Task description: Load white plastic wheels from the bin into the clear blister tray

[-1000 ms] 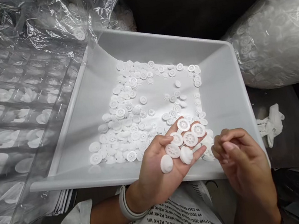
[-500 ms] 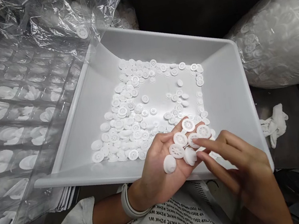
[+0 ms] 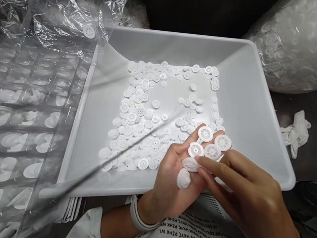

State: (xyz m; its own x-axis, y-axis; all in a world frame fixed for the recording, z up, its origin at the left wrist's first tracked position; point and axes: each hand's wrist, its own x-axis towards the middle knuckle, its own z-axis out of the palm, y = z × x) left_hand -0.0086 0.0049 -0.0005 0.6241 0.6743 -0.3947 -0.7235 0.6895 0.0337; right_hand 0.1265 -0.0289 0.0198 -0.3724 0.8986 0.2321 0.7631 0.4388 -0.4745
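My left hand point(image 3: 172, 180) lies palm up over the near edge of a grey tray point(image 3: 241, 94), fingers spread, with several white plastic wheels point(image 3: 207, 145) resting on its palm and fingers. My right hand point(image 3: 244, 197) reaches in from the right, and its thumb and forefinger pinch at one of the wheels on the left palm. Many more white wheels point(image 3: 145, 113) lie scattered over the tray floor.
A clear plastic blister sheet point(image 3: 12, 117) with pockets of white parts covers the left side, and crumpled clear film point(image 3: 71, 12) hangs over the tray's far left corner. A clear bag of white wheels point(image 3: 297, 34) sits at right. A crumpled white glove point(image 3: 296, 132) lies on the dark surface.
My right hand went from curled beside the left hand to reaching onto the left palm among the wheels. The left hand and the view shifted slightly right.
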